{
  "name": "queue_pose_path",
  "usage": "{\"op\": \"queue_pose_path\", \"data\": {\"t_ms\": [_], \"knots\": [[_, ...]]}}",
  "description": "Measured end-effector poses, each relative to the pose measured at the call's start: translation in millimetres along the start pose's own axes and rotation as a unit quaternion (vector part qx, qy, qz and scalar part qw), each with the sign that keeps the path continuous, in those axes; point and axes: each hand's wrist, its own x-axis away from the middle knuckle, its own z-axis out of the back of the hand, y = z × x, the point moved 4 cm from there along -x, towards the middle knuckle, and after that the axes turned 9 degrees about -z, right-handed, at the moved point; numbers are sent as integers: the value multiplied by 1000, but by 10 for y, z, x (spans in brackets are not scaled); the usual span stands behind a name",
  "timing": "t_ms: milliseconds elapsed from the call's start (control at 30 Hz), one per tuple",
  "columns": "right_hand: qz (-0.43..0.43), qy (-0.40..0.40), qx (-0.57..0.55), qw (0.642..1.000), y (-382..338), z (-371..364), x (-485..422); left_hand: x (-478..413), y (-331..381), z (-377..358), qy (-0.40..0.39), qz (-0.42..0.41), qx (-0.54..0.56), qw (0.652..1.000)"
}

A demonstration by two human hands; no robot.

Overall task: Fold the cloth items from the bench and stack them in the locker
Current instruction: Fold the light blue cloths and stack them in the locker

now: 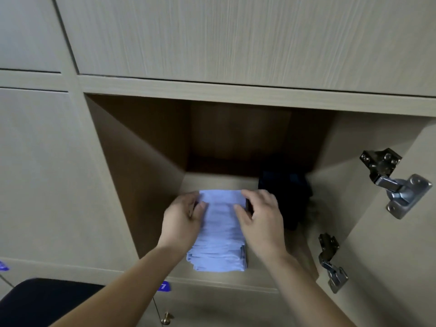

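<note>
L hand [182, 217] & R hand [260, 215] both clamped on the sides of the folded pale-blue cloth [220, 234], lying flat at the front of the locker [146, 161] floor. Dark cloth [287, 199] further back, right corner.

LOCKER [141, 161] INTERIOR: Tall open room lies above the folded pale stack [219, 232], with a strip of bare shelf behind it, up to the rear wall. Just right of the stack, a dark cloth bundle [286, 199] narrows the passage. Farther right, two metal hinges [398, 182] jut from the open door [389, 256]. The left hand [182, 218] and right hand [262, 215] grip the stack's sides, filling both flanks.
</note>
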Motion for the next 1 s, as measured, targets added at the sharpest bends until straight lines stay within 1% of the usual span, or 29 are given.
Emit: {"op": "queue_pose_path", "data": {"t_ms": [33,67,100,167,233,300,400,533,633,800,867,1000], "knots": [[45,-43,36,997,-57,-40,24,39,48,-2,-4,-50,-32,998],[70,-97,70,990,-97,-96,38,65,61,-26,-19,-85,-57,995],[76,-148,99,981,-97,-161,38,80,62,-64,-46,-103,-68,991],[48,-213,129,967,-41,-264,3,75,14,-145,-99,-119,-89,984],[8,-239,120,964,19,-340,-39,13,-68,-217,-139,-124,-116,975],[-20,-249,99,963,64,-409,-84,-87,-148,-279,-166,-119,-133,970],[-43,-249,74,965,133,-495,-125,-215,-253,-358,-184,-109,-145,966],[-52,-247,53,966,262,-595,-70,-190,-403,-475,-193,-91,-93,973],[-52,-233,32,970,339,-632,2,-138,-482,-534,-183,-89,-56,977],[-52,-213,18,975,398,-659,81,-71,-543,-608,-158,-88,-38,983],[-47,-216,24,975,398,-659,90,-69,-536,-620,-158,-90,-41,983],[-34,-230,40,972,356,-607,67,-91,-446,-561,-182,-91,-77,976]]}}
